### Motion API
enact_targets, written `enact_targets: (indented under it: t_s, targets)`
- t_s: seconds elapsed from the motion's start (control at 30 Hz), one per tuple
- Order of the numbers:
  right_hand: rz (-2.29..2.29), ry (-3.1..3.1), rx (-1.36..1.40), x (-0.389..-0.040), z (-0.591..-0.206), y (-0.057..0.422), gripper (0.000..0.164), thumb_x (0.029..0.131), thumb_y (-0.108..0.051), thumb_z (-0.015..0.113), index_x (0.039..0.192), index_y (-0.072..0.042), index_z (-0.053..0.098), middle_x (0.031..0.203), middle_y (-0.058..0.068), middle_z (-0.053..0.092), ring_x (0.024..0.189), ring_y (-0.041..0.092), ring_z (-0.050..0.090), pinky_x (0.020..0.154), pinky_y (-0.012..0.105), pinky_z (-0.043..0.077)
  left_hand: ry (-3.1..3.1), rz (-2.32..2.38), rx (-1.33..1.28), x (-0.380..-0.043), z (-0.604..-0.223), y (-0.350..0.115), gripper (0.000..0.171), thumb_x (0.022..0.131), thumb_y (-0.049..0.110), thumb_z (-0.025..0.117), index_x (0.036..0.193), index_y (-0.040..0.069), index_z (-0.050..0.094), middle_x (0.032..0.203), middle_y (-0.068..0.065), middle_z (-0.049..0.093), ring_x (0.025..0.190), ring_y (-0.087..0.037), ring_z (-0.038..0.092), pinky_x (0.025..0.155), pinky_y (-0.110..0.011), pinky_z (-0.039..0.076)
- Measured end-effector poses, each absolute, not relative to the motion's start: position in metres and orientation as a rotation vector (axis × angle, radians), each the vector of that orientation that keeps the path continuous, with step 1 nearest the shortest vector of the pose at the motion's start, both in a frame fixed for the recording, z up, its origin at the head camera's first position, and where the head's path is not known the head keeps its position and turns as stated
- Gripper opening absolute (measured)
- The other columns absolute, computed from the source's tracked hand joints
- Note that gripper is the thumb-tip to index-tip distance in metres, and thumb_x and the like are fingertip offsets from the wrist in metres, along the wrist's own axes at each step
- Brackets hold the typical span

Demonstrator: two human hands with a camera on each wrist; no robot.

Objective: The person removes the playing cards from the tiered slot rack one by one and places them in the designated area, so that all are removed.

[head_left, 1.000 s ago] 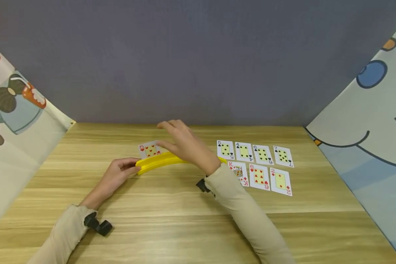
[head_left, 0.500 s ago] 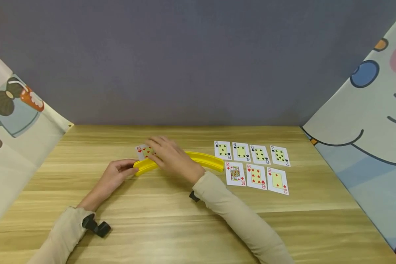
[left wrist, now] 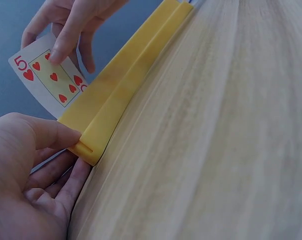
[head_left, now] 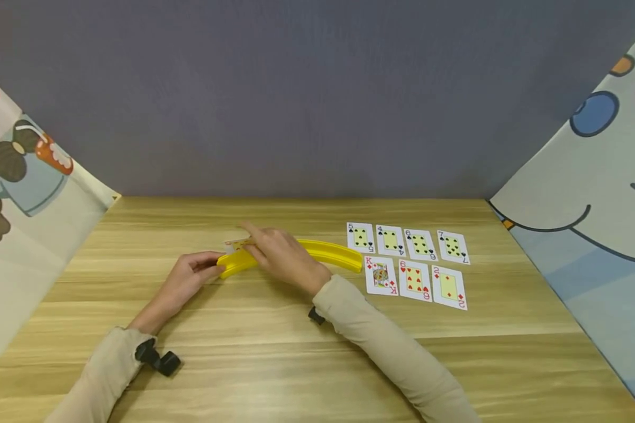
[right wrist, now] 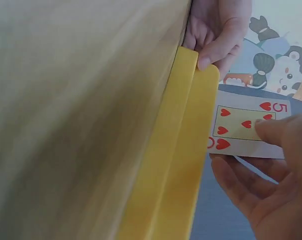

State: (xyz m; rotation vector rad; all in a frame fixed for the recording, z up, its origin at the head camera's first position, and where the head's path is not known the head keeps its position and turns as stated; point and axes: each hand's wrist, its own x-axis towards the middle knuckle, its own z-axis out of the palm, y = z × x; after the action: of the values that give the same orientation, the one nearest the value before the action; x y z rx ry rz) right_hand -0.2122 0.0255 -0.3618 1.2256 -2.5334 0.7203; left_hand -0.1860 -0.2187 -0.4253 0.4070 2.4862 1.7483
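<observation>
A curved yellow playing-card holder [head_left: 332,255] stands on the wooden table. My left hand [head_left: 186,283] pinches its left end; in the left wrist view the thumb lies on top of that end with the fingers beneath. Just behind the holder's left part is a five of hearts card [right wrist: 246,131], tilted up. My right hand [head_left: 283,254] reaches over the holder and pinches this card, thumb on its face and fingers behind it, as the right wrist view shows. The card's lower edge overlaps the holder's back edge in the left wrist view.
Right of the holder several cards lie face up in two rows, spades such as the seven of spades [head_left: 454,248] behind, and the king of diamonds [head_left: 381,276], six of hearts and two of diamonds in front. A grey wall [head_left: 317,106] closes the table's back.
My right hand has come down from above the holder and taken hold of the five of hearts, which has tilted up from lying flat. My left hand has kept its grip on the holder's end.
</observation>
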Motion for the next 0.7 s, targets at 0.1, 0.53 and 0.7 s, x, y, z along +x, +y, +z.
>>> enact_targets:
  t_s: [0.1, 0.53, 0.7]
  targets:
    - [0.956, -2.558, 1.186, -0.215, -0.366, 0.027, 0.041, 0.103, -0.022, 0.057, 0.141, -0.009, 0.048, 0.094, 0.001, 0.071, 0.061, 0.006, 0.051, 0.059, 0.014, 0.044, 2.495, 1.733, 0.416, -0.186, -0.424, -0.219, 0.034, 0.099, 0.017, 0.064, 0.126, -0.004, 0.065, 0.123, -0.023, 0.064, 0.096, -0.011, 0.065, 0.080, -0.023, 0.055]
    - [1.311, -2.488, 1.049, -0.222, -0.369, 0.030, 0.026, 0.102, -0.021, 0.058, 0.120, -0.008, 0.072, 0.115, 0.004, 0.070, 0.097, 0.011, 0.064, 0.081, 0.018, 0.052, 2.509, 1.747, 0.426, -0.188, -0.423, -0.218, 0.032, 0.098, 0.015, 0.065, 0.124, -0.004, 0.066, 0.121, -0.023, 0.066, 0.094, -0.011, 0.065, 0.078, -0.023, 0.055]
    - [1.342, -2.450, 0.965, -0.222, -0.361, 0.034, 0.024, 0.102, -0.018, 0.057, 0.117, -0.004, 0.071, 0.111, 0.007, 0.072, 0.091, 0.014, 0.065, 0.076, 0.019, 0.052, 2.518, 1.731, 0.401, -0.188, -0.424, -0.217, 0.033, 0.097, 0.015, 0.066, 0.124, -0.004, 0.066, 0.120, -0.023, 0.066, 0.093, -0.010, 0.065, 0.078, -0.022, 0.055]
